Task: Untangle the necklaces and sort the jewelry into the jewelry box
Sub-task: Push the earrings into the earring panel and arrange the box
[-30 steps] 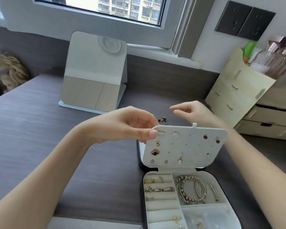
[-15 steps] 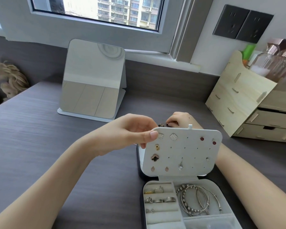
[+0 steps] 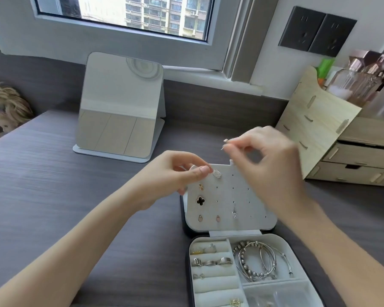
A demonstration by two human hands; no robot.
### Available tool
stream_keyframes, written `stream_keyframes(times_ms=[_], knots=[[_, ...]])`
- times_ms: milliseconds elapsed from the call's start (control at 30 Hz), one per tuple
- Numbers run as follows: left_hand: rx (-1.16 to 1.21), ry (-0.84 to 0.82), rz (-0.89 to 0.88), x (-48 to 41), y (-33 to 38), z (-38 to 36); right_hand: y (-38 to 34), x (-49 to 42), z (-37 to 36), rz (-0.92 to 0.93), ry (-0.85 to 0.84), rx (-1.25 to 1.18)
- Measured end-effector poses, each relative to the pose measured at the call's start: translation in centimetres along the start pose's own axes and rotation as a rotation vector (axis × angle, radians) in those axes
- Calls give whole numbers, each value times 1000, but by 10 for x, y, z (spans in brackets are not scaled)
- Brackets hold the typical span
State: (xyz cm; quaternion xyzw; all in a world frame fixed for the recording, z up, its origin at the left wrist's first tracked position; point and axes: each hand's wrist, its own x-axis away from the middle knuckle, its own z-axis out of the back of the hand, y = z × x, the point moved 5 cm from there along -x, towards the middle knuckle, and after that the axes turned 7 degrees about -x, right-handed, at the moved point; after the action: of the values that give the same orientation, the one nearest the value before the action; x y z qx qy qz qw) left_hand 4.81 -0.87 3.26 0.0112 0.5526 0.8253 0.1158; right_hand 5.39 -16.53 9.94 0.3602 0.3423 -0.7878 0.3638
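bench (image 3: pixel 53 173): grey, fills frame's left and middle | jewelry box (image 3: pixel 215 282): open, lower centre-right, bangles (image 3: pixel 259 260) and rings (image 3: pixel 211 261) in its tray | earring panel (image 3: pixel 231 196): upright at the hinge, studs (image 3: pixel 200 200) pinned | left hand (image 3: pixel 171 173): grip pinches panel's upper-left corner | right hand (image 3: pixel 268 160): above panel, grip pinches a small earring (image 3: pixel 226 140), frame centre

Open jewelry box (image 3: pixel 187 273), white stud panel (image 3: pixel 231 193) raised; rings (image 3: pixel 211 261), bangles (image 3: pixel 261 261) in compartments; blurred earring (image 3: pixel 226 140), perhaps, above.

Mirror (image 3: pixel 120 103) stands well apart from wooden organizer (image 3: pixel 315 122)
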Motion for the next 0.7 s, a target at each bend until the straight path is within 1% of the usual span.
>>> stream_keyframes(times_ms=[33,100,267,433,533,633,700], knots=[[33,-14,4,1,1,-1,-5,6,-9,82,-17,64],[84,-21,14,1,2,-2,-7,15,-24,163,-40,148],[48,40,12,-1,0,-2,-8,26,-29,175,25,138],[69,50,-4,0,1,-3,-11,27,-29,177,8,68],[82,36,-13,1,4,-4,-9,25,-26,116,-30,-3],[61,43,-45,2,6,-3,-2,20,-23,-80,-137,-148],[17,57,-107,2,9,-3,-1,17,-23,-125,-209,-169]])
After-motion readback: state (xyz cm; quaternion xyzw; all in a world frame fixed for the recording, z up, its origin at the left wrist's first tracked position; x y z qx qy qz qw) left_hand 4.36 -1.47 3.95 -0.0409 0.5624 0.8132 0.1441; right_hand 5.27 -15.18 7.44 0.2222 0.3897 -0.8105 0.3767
